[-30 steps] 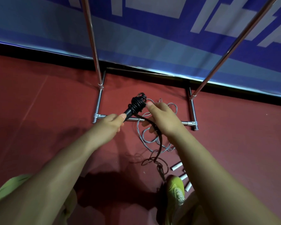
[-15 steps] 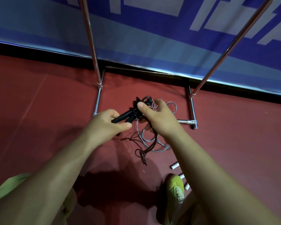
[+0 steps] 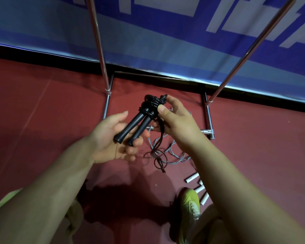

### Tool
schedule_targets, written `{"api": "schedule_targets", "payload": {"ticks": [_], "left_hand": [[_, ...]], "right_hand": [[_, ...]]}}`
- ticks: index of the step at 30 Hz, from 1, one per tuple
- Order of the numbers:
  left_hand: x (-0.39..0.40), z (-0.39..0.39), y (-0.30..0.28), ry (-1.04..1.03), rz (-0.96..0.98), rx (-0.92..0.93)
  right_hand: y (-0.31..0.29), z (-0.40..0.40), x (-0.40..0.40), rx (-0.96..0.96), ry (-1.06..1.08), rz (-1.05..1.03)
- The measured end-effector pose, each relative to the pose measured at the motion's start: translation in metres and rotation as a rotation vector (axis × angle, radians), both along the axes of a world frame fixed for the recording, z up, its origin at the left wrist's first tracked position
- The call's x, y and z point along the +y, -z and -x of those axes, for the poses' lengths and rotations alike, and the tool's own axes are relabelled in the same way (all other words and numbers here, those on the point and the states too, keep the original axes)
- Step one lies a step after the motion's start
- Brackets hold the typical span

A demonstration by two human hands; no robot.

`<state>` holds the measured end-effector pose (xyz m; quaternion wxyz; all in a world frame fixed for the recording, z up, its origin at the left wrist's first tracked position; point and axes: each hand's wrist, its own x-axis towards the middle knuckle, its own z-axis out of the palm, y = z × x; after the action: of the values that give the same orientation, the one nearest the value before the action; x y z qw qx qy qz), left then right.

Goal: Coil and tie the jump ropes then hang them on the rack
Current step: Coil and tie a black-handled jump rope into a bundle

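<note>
while the right hand (image 3: 173,118) pinches the wound cord at the top of the black jump rope (image 3: 144,118), the left hand (image 3: 113,138) lies released under its two handles, fingers loosely cupped. tying looks under way; next the dangling tail at 6 o'clock likely needs tucking. a pale rope (image 3: 167,150) lies on the floor beneath, the rack (image 3: 99,41) at 12.

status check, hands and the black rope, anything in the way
Left hand open under the handles. Right hand pinching the black rope wraps. Tail dangling loose. Grey rope on floor below, rack unobstructed.
</note>
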<state>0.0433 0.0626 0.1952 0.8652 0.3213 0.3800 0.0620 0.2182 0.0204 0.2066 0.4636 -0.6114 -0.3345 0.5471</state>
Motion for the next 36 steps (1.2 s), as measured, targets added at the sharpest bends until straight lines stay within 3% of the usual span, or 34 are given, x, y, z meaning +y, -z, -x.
{"api": "schedule_targets", "payload": {"ticks": [5, 11, 16, 21, 27, 36], "left_hand": [[-0.008, -0.009, 0.006, 0.000, -0.191, 0.196], [-0.011, -0.014, 0.011, -0.039, -0.373, 0.352], [-0.009, -0.015, 0.019, -0.091, -0.568, 0.476], [-0.006, -0.009, 0.029, -0.011, -0.699, 0.609], [-0.011, -0.010, 0.025, 0.129, -0.989, 0.804], [-0.008, -0.009, 0.017, -0.032, -0.896, 0.671]], "right_hand": [[0.006, 0.002, -0.002, -0.265, -0.090, 0.080], [0.010, 0.002, -0.002, -0.372, -0.106, 0.169], [0.011, 0.001, -0.003, -0.370, -0.077, 0.224], [0.013, 0.005, -0.002, -0.396, -0.052, 0.163], [0.014, 0.012, -0.004, -0.292, -0.054, 0.141], [0.020, 0.015, -0.001, -0.386, -0.044, 0.080]]}}
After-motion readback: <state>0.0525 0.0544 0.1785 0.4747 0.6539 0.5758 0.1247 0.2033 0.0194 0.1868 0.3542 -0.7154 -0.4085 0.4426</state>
